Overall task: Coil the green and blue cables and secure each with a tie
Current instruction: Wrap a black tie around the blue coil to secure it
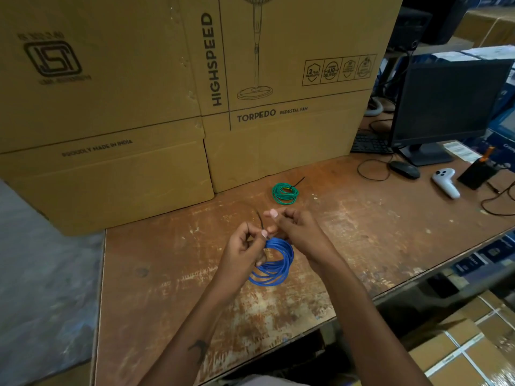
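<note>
A coiled blue cable (274, 264) hangs between my hands just above the worn wooden table (167, 260). My left hand (245, 247) grips the coil's upper left edge and pinches a thin black tie (257, 214) that arcs up and to the left. My right hand (296, 228) has its fingers curled at the top of the coil, pinching near the tie. Farther back, the green cable (284, 193) lies coiled on the table with a black tie around it, its tail pointing up and right.
Large cardboard fan boxes (195, 93) wall off the back of the table. At the right stand a monitor (446, 107), a keyboard (370, 143), a mouse (404, 169), a white controller (446, 181) and loose wires. The table's front edge runs diagonally at the right.
</note>
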The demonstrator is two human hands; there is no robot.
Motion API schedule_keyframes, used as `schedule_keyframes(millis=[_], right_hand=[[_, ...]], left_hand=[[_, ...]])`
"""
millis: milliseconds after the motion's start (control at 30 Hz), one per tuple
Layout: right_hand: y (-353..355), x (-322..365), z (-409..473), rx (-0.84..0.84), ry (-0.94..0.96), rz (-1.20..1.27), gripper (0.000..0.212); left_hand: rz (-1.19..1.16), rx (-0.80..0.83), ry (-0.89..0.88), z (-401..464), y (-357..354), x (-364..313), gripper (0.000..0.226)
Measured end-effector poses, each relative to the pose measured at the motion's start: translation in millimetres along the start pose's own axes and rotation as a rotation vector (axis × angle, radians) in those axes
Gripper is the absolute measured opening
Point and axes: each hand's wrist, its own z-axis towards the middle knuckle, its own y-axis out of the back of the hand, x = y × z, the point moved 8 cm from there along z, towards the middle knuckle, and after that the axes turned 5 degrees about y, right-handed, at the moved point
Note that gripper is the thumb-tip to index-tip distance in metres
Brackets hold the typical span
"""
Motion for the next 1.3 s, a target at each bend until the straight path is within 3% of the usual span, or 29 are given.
schedule_keyframes(millis=[100, 233, 333, 467, 600, 800, 933, 1067, 1167, 1200, 1300], right_hand=[[0, -3, -6, 0.1, -0.004, -0.11, 0.027], [-8, 4, -12, 0.193, 0.156, -0.352, 0.025], [-8, 11, -8, 0.02, 0.274, -0.578, 0.025], [-16, -3, 3, -0.116, 0.283, -0.683, 0.028], [-15, -16, 12, -0.196, 0.241, -0.65, 0.033], [-7, -22, 30, -0.122, 0.214, -0.734, 0.029], [0, -26, 46, -0.14, 0.164, -0.749, 0.027], [19, -40, 64, -0.249, 0.056, -0.664, 0.02], [30, -60, 85, -0.377, 0.002, -0.523, 0.019], [31, -66, 92, -0.408, -0.003, -0.485, 0.018], [28, -73, 115, -0.448, 0.039, -0.455, 0.02]], left_hand=[[-0.001, -0.109, 0.058, 14, 12, 4, 0.024], [-0.084, -0.244, 0.116, 28, 24, 1, 0.022], [-0.146, -0.243, 0.142, 29, 18, 0, 0.02], [-0.065, -0.281, 0.17, 28, 16, 10, 0.036], [0.164, -0.286, 0.235, 37, 20, 33, 0.041], [0.512, -0.238, 0.151, 71, 31, 26, 0.034], [0.454, -0.171, 0.271, 102, 31, 40, 0.03], [0.365, -0.16, 0.338, 123, 32, 56, 0.013], [0.25, -0.269, 0.327, 137, 44, 78, 0.054], [0.237, -0.305, 0.296, 143, 50, 86, 0.057], [0.215, -0.408, 0.232, 150, 56, 73, 0.025]])
